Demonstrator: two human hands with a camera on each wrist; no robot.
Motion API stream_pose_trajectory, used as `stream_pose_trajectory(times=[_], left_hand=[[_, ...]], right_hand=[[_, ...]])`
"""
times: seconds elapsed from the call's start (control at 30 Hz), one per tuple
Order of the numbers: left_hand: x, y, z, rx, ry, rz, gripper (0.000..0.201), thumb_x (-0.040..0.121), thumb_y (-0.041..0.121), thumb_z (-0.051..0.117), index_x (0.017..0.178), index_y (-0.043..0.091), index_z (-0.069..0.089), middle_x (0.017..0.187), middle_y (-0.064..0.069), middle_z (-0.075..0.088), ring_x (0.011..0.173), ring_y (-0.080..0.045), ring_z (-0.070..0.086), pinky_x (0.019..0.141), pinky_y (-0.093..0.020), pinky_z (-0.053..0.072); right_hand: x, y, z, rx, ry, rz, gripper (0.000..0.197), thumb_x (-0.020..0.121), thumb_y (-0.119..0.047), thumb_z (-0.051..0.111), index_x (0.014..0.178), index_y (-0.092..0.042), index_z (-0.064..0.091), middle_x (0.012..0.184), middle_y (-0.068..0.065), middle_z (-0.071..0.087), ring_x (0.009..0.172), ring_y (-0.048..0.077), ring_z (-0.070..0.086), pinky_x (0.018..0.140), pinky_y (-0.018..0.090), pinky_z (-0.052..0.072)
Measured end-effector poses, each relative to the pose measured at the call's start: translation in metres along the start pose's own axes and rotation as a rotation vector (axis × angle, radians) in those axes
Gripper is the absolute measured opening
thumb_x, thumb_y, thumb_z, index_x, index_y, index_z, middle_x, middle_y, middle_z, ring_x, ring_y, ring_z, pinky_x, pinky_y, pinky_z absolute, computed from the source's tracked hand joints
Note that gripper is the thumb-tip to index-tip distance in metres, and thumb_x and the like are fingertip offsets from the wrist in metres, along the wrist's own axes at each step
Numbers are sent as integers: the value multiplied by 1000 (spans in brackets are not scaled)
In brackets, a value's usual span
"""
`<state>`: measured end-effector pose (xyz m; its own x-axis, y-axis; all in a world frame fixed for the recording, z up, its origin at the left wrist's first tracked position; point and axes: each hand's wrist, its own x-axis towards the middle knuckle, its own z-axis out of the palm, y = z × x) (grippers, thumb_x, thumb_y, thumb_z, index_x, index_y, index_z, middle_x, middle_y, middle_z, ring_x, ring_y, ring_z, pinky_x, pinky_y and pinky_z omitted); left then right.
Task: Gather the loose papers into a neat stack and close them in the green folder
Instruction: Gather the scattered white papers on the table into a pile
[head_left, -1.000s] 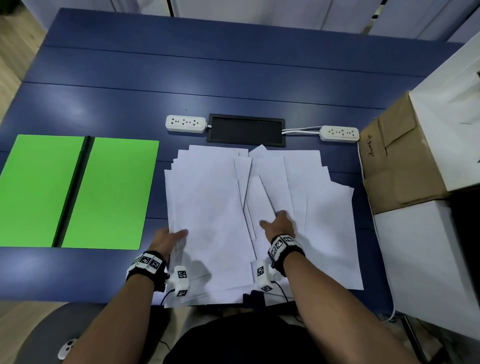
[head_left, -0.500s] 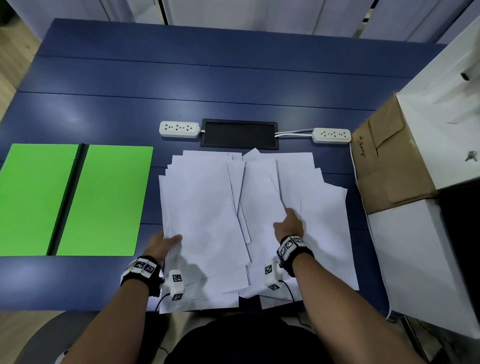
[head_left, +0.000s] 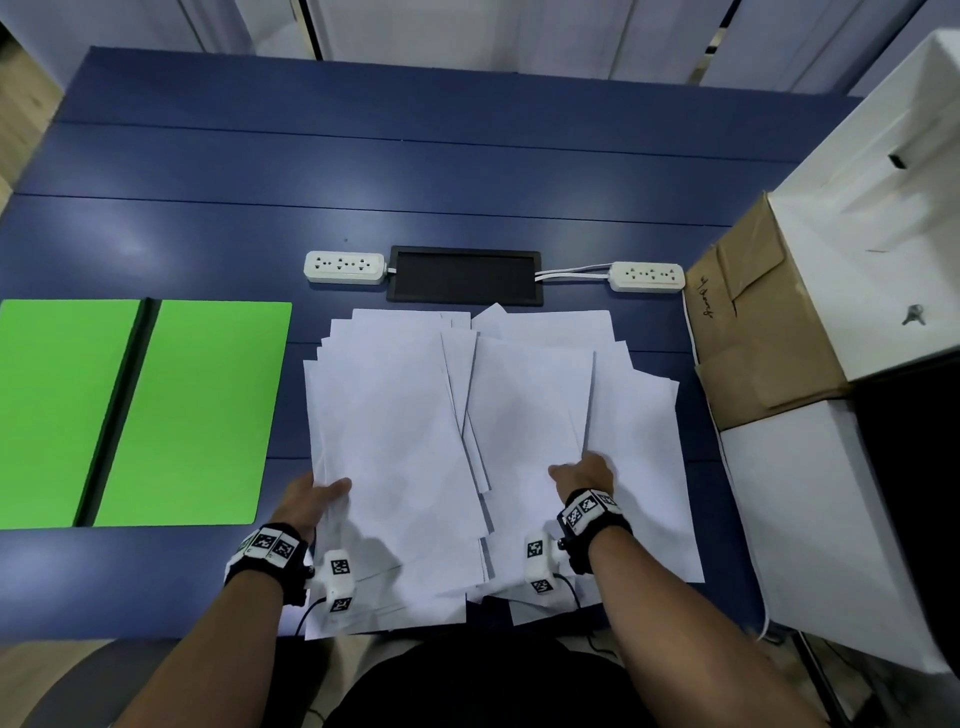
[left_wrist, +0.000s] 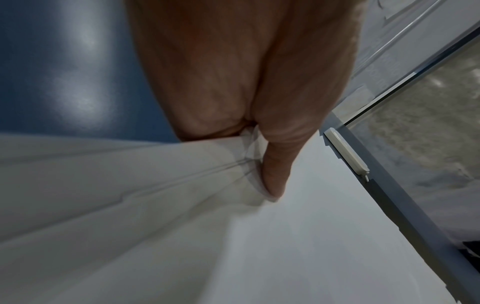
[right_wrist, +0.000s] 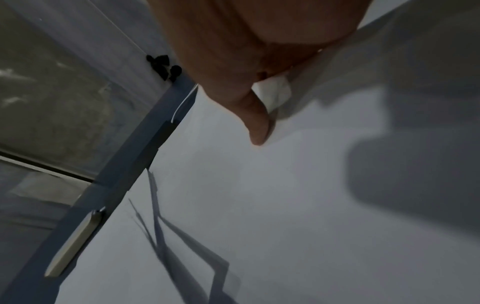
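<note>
Loose papers (head_left: 415, 441) lie fanned across the blue counter (head_left: 415, 156), just right of the open green folder (head_left: 197, 410); the left hand (head_left: 311, 501) pinches the pile's left edge, thumb on top, while the right hand (head_left: 584, 475) pinches sheets near its middle

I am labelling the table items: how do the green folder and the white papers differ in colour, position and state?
1. The green folder is bright green; the papers are white.
2. The folder lies open and flat at the left; the papers are an untidy, overlapping spread in the middle.
3. The left hand and right hand pinch papers; nothing touches the folder.

Both lie on the blue table.
</note>
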<state>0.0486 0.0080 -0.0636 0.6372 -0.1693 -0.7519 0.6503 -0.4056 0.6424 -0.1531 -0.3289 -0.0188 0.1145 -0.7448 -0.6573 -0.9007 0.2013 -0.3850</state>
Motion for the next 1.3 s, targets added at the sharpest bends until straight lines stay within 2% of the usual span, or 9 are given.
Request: stream_pose_trajectory(times=[0.17,0.3,0.4,0.47,0.67,0.8,0.93,1.1,1.3], left_hand=[[-2,1,1,0,8,-6,22,92,1,68,115,0,65,94,-20,72,81,-32,67,81,-43,54],[1,-1,-2,16,17,-20,26,91,5,71,116,-3,67,96,-23,74,81,-35,69,78,-46,56],[0,-1,-1,18,10,-16,25,92,3,70,116,-1,66,96,-22,74,81,-35,69,75,-44,55],[0,0,0,27,20,-5,26,92,2,69,117,-2,66,96,-22,73,81,-34,68,78,-44,55],[1,0,1,41,33,4,24,92,1,69,116,-2,66,99,-23,72,83,-33,67,83,-46,54],[4,-1,-1,53,42,-8,23,91,4,71,113,-1,67,104,-27,73,86,-37,69,86,-54,55],[6,-2,-2,70,47,-8,19,91,4,71,109,1,68,102,-27,73,85,-37,68,88,-58,54],[3,0,1,71,39,5,21,92,3,69,113,3,66,100,-25,72,86,-36,67,87,-57,54],[-1,2,3,38,31,-2,27,93,0,67,120,0,64,106,-26,71,89,-36,67,86,-51,54]], right_hand=[[19,19,-34,-246,185,26,33,83,-19,68,113,-6,67,125,17,59,109,36,59,90,39,51],[48,57,-68,-354,285,106,32,82,-23,68,113,-14,73,151,14,38,133,40,42,113,52,34],[73,89,-80,-328,300,115,29,71,-28,66,95,-16,77,118,15,63,100,39,64,92,52,55],[87,98,-81,-264,338,94,26,70,-26,66,91,-13,76,105,15,67,92,38,67,82,50,58],[25,59,-93,-125,301,-57,43,95,-15,62,135,0,54,135,23,58,121,44,58,93,48,49],[23,43,-81,76,255,-192,45,91,-8,67,131,-14,47,118,21,67,94,35,65,83,42,56],[37,15,-65,-90,201,-207,34,88,-13,66,120,-4,59,122,20,64,109,40,63,88,42,54],[45,-8,-52,-302,98,-142,30,86,-14,64,115,-9,65,141,10,36,118,38,48,91,39,50],[46,-9,-44,-311,159,-160,27,85,-13,60,113,-15,62,123,10,60,113,34,57,99,41,39]])
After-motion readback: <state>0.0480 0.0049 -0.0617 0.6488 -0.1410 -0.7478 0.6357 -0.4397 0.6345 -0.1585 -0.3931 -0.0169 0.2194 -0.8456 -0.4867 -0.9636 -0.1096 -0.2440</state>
